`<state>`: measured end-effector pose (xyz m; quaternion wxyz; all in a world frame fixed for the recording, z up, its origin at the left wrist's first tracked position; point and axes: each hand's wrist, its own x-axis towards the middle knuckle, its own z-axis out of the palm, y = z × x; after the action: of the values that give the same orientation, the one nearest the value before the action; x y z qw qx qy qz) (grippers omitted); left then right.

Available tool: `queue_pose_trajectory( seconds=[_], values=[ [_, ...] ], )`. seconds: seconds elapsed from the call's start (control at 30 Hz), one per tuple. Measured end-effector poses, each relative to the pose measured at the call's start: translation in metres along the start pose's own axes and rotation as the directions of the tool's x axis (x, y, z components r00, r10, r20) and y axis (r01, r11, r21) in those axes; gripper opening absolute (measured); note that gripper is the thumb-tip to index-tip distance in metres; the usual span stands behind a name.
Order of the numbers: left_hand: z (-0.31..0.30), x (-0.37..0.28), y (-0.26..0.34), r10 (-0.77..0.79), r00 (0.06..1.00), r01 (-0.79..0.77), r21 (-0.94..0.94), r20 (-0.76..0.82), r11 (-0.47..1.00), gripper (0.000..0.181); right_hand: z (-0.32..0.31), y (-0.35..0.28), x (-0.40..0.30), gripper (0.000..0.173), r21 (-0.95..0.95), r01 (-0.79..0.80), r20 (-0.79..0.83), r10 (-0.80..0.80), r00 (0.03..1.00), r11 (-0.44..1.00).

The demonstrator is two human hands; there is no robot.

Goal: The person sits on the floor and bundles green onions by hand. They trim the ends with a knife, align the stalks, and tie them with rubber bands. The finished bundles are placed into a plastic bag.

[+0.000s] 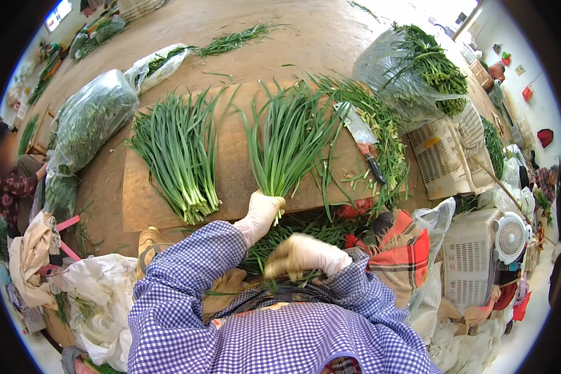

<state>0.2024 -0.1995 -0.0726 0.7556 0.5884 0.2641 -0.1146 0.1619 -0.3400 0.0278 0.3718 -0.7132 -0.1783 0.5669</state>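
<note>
My left hand (260,217), in a pale glove, grips a bunch of garlic chives (287,140) by its white stem ends; the leaves fan out over a wooden board (233,159). My gloved right hand (304,257) hangs nearer my body, above loose leaves. It is blurred, with its fingers bent, and whether anything is in it cannot be made out. A second chive bunch (177,154) lies at the board's left, stems towards me. On the right a cleaver (359,131) with a dark handle rests beside a heap of trimmed leaves and stem bits (388,135).
A large plastic bag of chives (416,70) leans on a white plastic crate (442,154) at right. Another filled bag (93,117) stands at left, near a seated person (16,177). A white fan (510,237) sits by a second crate (470,257). Loose greens (308,229) lie below the board.
</note>
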Motion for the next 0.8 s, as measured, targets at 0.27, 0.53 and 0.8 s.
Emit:
queue_pose_trajectory(
  seconds=[0.27,0.53,0.8],
  values=[
    [-0.014,0.048,-0.073,0.182,0.983,-0.171,0.322,-0.004,0.931,0.045,-0.046,0.016,0.086,0.049,-0.431,-0.213,-0.795,-0.258,0.548,0.877],
    [-0.013,-0.016,0.018,-0.140,0.760,0.334,-0.196,0.635,0.922,0.041,-0.052,0.074,0.049,0.020,0.599,0.618,-0.670,-0.104,0.735,0.510],
    [0.006,-0.002,0.015,-0.309,0.880,0.347,-0.044,0.361,0.937,0.039,-0.027,0.083,0.071,0.015,0.316,0.834,-0.862,-0.231,0.452,0.451]
  ],
)
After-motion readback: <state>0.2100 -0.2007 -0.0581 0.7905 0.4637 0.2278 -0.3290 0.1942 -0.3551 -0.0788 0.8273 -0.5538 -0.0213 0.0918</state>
